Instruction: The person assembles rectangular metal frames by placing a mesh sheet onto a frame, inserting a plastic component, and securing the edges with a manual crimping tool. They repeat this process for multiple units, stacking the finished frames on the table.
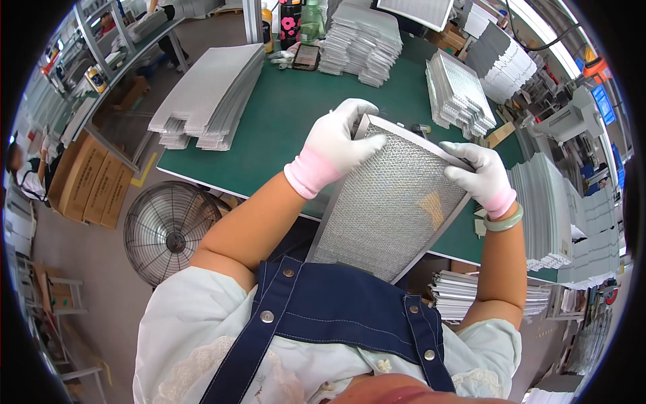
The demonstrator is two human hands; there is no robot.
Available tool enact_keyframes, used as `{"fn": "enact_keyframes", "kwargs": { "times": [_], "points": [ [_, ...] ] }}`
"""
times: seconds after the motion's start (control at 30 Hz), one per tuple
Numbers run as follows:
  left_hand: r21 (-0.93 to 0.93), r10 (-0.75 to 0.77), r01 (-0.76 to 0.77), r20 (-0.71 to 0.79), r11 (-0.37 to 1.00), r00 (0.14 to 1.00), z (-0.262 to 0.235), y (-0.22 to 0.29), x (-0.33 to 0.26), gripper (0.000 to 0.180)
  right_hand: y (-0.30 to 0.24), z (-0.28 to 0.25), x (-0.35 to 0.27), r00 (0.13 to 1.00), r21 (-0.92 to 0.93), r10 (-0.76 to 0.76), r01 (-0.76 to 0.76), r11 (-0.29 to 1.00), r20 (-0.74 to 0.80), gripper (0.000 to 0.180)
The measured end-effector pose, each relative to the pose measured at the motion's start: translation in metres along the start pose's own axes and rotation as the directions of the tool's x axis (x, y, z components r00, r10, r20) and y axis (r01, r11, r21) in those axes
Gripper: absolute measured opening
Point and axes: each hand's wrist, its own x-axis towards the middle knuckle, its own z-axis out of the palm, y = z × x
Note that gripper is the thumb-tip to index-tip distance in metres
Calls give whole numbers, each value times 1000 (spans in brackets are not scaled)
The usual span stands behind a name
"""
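Left fingers (370,145) and right fingers (464,177) grip the mesh panel (387,198) by its upper corners.

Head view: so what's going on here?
The left hand and right hand, both gloved, hold a framed mesh panel at its far end, one at each side. The panel overlaps the near edge of the green table in this view, its near end by the apron. On the table sit a left stack, a middle stack and a right stack.
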Motion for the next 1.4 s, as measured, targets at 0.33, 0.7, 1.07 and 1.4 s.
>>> {"fn": "enact_keyframes", "kwargs": {
  "times": [0.33,0.7,1.07,1.4],
  "points": [
    [233,371,-309,-311,922,875,24,21,-30,45,-6,-7,-18,971,-68,-147,136,988,-187,29],
    [310,842,-934,443,178,307,46,91,55,23,54,104,-88,854,-60,-106,88,994,-509,22],
    [280,680,-734,278,618,678,103,26,11,57,194,70,0,737,-301,402,-618,727,-544,58],
    [344,645,-660,174,668,744,119,22,-1,48,198,46,-12,819,-166,259,-390,906,-512,44]
  ]
}}
